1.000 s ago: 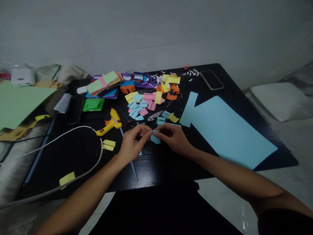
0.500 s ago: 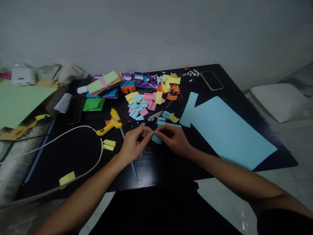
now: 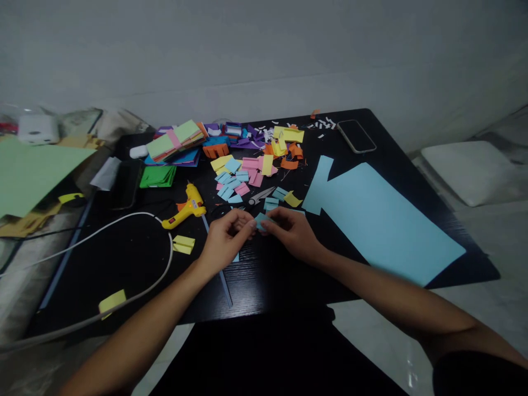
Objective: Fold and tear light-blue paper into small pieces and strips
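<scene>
Between my two hands is a small light-blue paper piece [image 3: 260,220] above the black table. My right hand [image 3: 293,233] pinches it with thumb and fingers. My left hand [image 3: 227,237] is closed at its left edge, thumb against the fingers, also gripping the paper. Just beyond my fingers lie scissors [image 3: 261,196] and several light-blue paper pieces [image 3: 234,181], some with folded strips. A yellow glue gun [image 3: 190,207] rests left of my left hand, and a grey-blue stick [image 3: 225,288] runs under that wrist.
A large light-blue sheet [image 3: 388,220] covers the table's right side, with a phone [image 3: 357,136] behind it. Pink pieces [image 3: 256,177], yellow pieces [image 3: 289,133] and a paper stack [image 3: 177,141] lie at the back. A white cable [image 3: 168,264] loops on the left.
The small blue paper has turned up between my fingers, so its flat face now shows. My fingertips have moved slightly apart.
</scene>
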`<state>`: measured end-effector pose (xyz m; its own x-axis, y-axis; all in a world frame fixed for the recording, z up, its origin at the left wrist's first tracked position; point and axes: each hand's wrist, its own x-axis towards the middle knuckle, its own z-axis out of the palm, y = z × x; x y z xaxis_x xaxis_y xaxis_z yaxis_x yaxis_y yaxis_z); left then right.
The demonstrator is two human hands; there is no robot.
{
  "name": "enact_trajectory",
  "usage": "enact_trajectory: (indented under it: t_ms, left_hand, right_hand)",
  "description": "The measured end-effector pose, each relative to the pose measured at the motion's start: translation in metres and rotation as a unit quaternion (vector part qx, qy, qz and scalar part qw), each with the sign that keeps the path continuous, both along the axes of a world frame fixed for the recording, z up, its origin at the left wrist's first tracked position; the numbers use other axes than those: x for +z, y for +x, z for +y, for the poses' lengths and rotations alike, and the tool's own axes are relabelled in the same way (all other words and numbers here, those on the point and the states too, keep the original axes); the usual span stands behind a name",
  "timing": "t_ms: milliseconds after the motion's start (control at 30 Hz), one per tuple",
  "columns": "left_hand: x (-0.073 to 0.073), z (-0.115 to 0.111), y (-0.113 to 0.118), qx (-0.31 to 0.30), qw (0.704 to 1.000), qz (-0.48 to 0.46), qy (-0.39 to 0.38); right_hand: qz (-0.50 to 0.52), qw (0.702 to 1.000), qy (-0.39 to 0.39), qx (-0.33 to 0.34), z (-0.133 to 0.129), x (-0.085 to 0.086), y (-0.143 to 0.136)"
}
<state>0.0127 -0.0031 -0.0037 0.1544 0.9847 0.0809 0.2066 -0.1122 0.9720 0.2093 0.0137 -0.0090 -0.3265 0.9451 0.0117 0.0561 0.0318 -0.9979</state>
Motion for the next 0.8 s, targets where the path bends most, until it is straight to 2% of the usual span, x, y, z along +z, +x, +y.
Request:
enact_trajectory:
  t_ms: [233, 400, 567, 700, 800]
  left_hand:
    - [-0.0026, 0.0016, -0.0007, -0.023, 0.999, 0.021, 0.015]
    - [-0.0008, 0.0034, -0.0007, -0.028, 0.998, -0.041, -0.037]
    - [0.0008, 0.0027, -0.0005, -0.061, 0.996, -0.025, -0.065]
    - [0.0003, 0.0016, -0.0007, -0.074, 0.995, -0.013, -0.058]
    - [-0.001, 0.001, -0.0008, -0.07, 0.997, 0.013, -0.019]
  right_hand:
    - [0.007, 1.0, -0.004, 0.014, 0.0017, 0.0001, 0.0015]
    - [0.099, 0.992, -0.071, -0.018, 0.0042, -0.0052, 0.0016]
    - [0.112, 0.989, -0.097, -0.028, 0.0061, -0.001, 0.0025]
    - [0.12, 0.988, -0.099, -0.024, 0.0057, 0.0031, 0.0023]
    - [0.103, 0.991, -0.073, -0.033, 0.0042, 0.0036, 0.0021]
